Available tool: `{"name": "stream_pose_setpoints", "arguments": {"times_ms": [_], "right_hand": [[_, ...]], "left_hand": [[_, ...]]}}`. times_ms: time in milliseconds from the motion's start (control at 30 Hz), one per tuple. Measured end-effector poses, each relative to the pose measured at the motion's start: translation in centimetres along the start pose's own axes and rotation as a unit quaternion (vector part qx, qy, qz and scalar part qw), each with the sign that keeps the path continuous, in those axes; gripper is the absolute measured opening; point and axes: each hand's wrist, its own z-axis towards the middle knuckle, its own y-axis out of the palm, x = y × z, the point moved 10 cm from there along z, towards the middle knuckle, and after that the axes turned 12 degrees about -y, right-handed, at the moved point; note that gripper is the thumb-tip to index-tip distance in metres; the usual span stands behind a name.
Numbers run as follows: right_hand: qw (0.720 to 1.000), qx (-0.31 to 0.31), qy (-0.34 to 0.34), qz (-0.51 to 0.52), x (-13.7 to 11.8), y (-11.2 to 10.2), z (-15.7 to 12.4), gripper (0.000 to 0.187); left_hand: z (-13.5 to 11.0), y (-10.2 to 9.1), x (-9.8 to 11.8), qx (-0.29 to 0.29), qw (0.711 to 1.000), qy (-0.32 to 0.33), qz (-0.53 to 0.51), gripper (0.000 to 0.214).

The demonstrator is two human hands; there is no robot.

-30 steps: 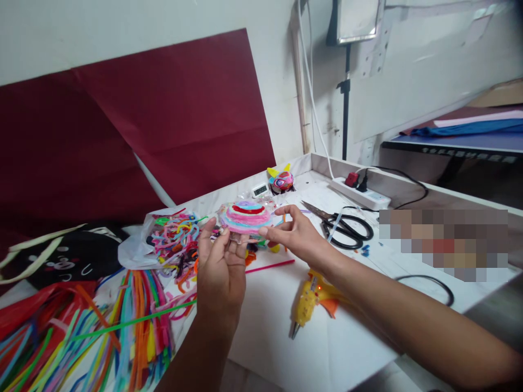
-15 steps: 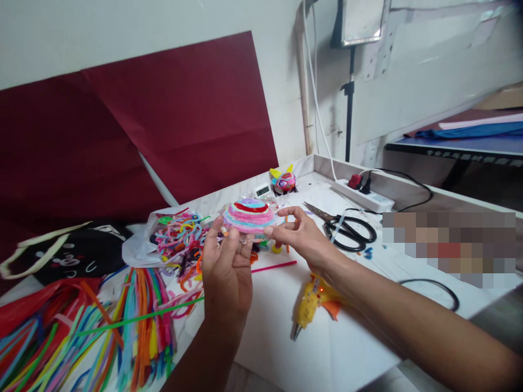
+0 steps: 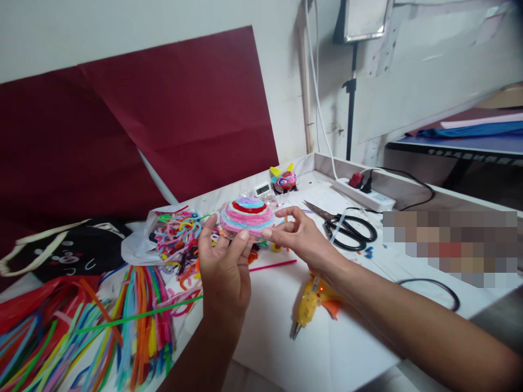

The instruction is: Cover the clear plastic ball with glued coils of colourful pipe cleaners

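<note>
A dome of coiled pipe cleaners [image 3: 247,214], striped pink, blue, red and purple, is held above the table between both hands. My left hand [image 3: 224,267] grips its near left rim with thumb and fingertips, palm towards me. My right hand [image 3: 298,235] pinches its right edge with thumb and forefinger. A loose pink pipe cleaner [image 3: 273,265] lies on the white table [image 3: 339,348] just below.
A yellow glue gun [image 3: 307,305] lies under my right forearm. Black scissors [image 3: 347,227], a power strip [image 3: 363,194] and a small finished pipe-cleaner figure [image 3: 283,180] sit further back. Heaps of coloured pipe cleaners [image 3: 122,321] and a bag of cut pieces [image 3: 175,237] lie left.
The dome has been turned slightly in my fingers, with my left thumb shifting up onto its rim. Both hands stay in nearly the same place.
</note>
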Motion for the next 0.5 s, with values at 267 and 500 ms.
{"name": "stream_pose_setpoints", "arguments": {"times_ms": [267,500], "right_hand": [[0.997,-0.007,0.010,0.075,0.63,0.18,-0.05,0.057],[0.998,-0.042,0.010,0.046,0.37,0.81,-0.23,0.064]], "left_hand": [[-0.02,-0.51,0.47,0.023,1.000,0.004,-0.010,0.057],[0.38,-0.79,0.74,0.026,0.999,0.035,-0.008,0.055]]}}
